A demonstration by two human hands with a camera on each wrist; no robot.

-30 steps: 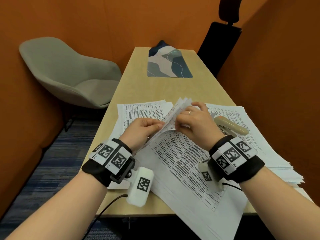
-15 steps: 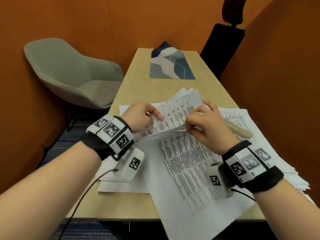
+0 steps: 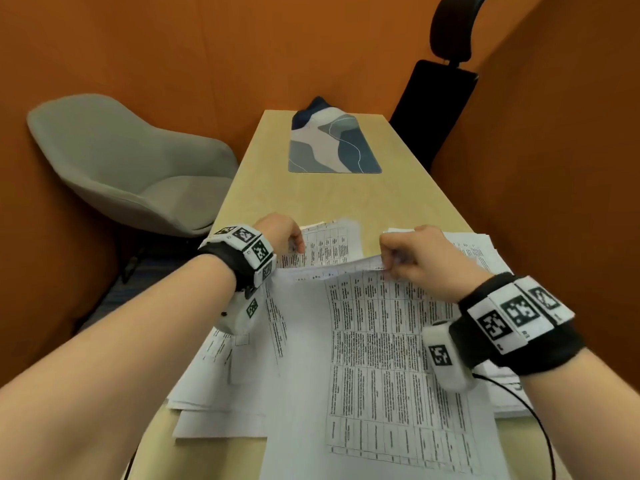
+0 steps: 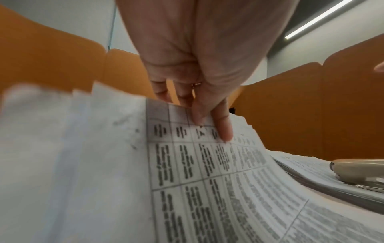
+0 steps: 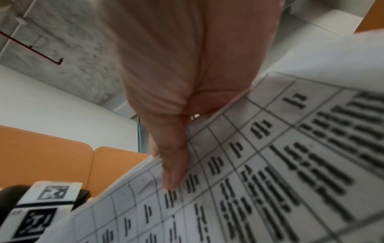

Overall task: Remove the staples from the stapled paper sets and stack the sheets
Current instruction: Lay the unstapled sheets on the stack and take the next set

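A paper set (image 3: 377,344) printed with tables lies in front of me on the wooden table (image 3: 311,199), over other sheets. Its upper sheets (image 3: 325,245) are lifted and turned back at the far end. My left hand (image 3: 298,244) pinches their left part, thumb on the printed face (image 4: 222,131). My right hand (image 3: 391,261) pinches the right end of the raised edge, its thumb (image 5: 172,169) pressed on the table print. I see no staple. A beige stapler (image 4: 357,171) lies on the right pile; my right hand hides it in the head view.
A thick pile of sheets (image 3: 481,251) lies to the right and a looser pile (image 3: 221,379) to the left at the table's front edge. A blue patterned mat (image 3: 332,147) sits at the far end. A grey chair (image 3: 121,168) stands left, a black chair (image 3: 436,102) behind.
Both hands have moved apart along the raised edge, the left one going left and farther away. The lifted sheets are now spread wide between them. The stapler has gone out of the head view.
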